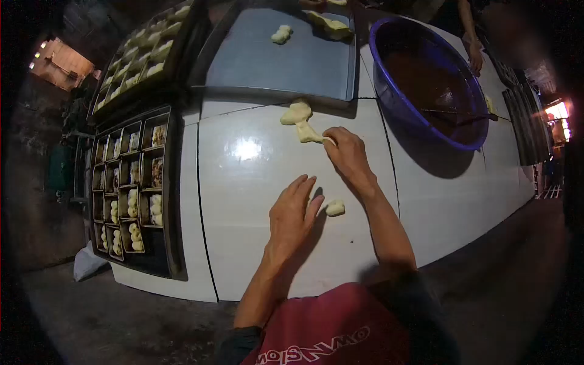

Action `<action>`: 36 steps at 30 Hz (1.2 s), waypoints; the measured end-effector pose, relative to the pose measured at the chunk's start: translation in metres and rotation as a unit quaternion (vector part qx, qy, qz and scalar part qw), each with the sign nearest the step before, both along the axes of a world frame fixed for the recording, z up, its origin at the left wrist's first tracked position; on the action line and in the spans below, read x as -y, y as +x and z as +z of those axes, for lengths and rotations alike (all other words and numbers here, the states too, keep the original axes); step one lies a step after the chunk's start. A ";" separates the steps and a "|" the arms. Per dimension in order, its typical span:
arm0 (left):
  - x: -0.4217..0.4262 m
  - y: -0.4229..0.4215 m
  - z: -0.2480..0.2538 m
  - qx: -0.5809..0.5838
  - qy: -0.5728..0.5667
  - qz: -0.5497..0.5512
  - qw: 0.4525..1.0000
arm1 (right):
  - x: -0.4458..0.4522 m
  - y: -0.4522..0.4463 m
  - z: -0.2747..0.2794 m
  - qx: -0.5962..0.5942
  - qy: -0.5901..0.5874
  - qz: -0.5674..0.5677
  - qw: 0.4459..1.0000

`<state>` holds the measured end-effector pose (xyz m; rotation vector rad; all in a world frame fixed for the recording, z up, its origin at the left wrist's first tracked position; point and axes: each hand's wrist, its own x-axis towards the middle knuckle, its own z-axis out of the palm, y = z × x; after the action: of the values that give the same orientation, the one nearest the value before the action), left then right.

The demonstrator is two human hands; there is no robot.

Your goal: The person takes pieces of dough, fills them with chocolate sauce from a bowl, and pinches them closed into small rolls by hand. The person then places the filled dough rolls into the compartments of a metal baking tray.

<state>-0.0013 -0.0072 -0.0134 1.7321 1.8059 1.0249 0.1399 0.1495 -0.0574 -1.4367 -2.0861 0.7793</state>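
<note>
My right hand [350, 159] pinches one end of a flattened, stretched piece of dough [308, 132] on the white tabletop. The far end of that piece touches a rounder lump of dough [296, 113], just in front of the metal tray. Over the table nearer to me, my left hand [291, 218] holds nothing; its fingers are extended and the thumb stands apart. A short rolled piece of dough [335, 208] lies right of the left thumb, between my two forearms.
A large metal tray [267, 67] at the back bears some dough. At right stands a purple basin [389, 100] with brown filling and a stick-like tool. Dark trays of tins [131, 182] with dough line the left. Another person's hand [476, 58] is beyond the basin.
</note>
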 end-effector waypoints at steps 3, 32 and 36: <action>-0.017 -0.003 0.022 0.170 -0.095 0.024 0.980 | 0.029 0.019 0.028 -0.266 -0.275 -0.060 0.922; -0.046 0.165 0.012 0.561 0.018 -0.150 0.814 | 0.077 0.134 0.108 -0.560 -0.225 -0.103 0.790; -0.051 0.140 0.007 0.473 -0.050 -0.131 0.870 | -0.023 0.180 0.148 -0.354 -0.059 -0.124 0.925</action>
<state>0.1386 0.0441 -0.0062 1.0378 0.9395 1.3022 0.3198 0.1728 0.0907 -1.1960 -1.3004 1.1239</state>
